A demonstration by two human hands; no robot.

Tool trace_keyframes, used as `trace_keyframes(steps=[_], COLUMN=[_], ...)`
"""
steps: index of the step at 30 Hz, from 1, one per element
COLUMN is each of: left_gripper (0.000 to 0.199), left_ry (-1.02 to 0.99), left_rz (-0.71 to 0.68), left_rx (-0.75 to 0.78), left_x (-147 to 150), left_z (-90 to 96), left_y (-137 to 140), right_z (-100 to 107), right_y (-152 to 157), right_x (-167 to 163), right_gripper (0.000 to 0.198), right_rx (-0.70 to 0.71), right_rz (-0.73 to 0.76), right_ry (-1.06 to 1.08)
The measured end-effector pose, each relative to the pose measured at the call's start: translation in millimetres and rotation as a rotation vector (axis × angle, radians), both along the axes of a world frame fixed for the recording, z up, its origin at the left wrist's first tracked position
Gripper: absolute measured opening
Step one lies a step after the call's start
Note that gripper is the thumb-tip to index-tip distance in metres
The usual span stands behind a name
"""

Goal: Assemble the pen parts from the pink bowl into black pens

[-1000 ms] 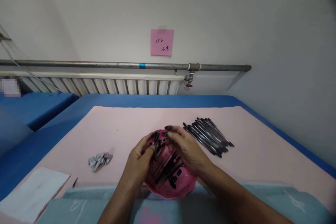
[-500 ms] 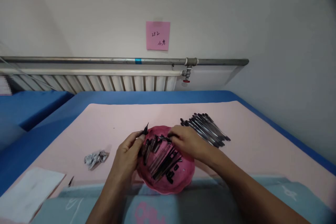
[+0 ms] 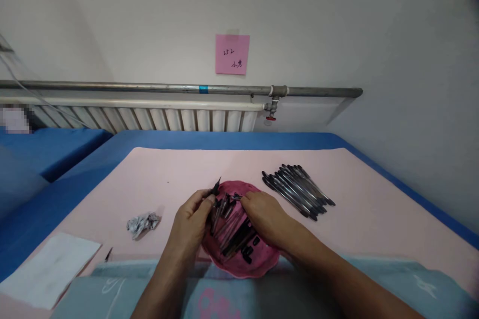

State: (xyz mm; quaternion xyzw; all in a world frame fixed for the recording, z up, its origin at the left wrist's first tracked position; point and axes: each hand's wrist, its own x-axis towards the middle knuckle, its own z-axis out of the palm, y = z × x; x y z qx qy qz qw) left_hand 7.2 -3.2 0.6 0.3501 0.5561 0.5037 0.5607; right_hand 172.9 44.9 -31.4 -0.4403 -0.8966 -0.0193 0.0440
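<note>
My left hand (image 3: 192, 222) is closed on a pen (image 3: 216, 188) at the left rim of a pink, scalloped plastic basket (image 3: 258, 271). The pen's thin point sticks up past my fingertips; its lower part is hidden by my hand. Inside the basket lie clear pen barrels (image 3: 229, 227), dark rods (image 3: 237, 239) and small black pen caps (image 3: 247, 254). My right hand (image 3: 267, 217) reaches over the basket's right side with its fingers curled down among the parts. What those fingertips hold is hidden. A small dark piece (image 3: 236, 197) lies by them.
Several capped pens (image 3: 297, 192) lie in a row right of the basket. Crumpled paper (image 3: 142, 224), a white sheet (image 3: 52, 266) and a small dark pen tip (image 3: 108, 254) are at the left. Blue-green cloth (image 3: 149, 279) covers the near edge. A radiator (image 3: 168, 118) stands behind.
The view has shifted slightly, so everything sits a little further right. My right hand has come lower into the basket. My left hand keeps its hold on the pen.
</note>
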Motion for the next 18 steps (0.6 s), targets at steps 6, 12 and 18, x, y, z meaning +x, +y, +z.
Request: trace_keyframes(steps=[6,12,18], left_gripper=[0.031,0.033,0.032], left_ry=[0.005,0.054,0.037], left_rz=[-0.049,-0.073,-0.127], left_rx=[0.012,0.020,0.037], left_x=[-1,-2,-3], left_z=[-2.6,-3.8,-2.0], left_y=[1,0,0], right_z=[-5,-12,4], right_y=[1,4,1], right_x=[-3,-4,-2], right_gripper=[0.021,0.022,0.019], right_rx=[0.000,0.005,-0.019], right_rz=[-0.041,-0.091,-0.089], right_ry=[0.063,0.079,0.263])
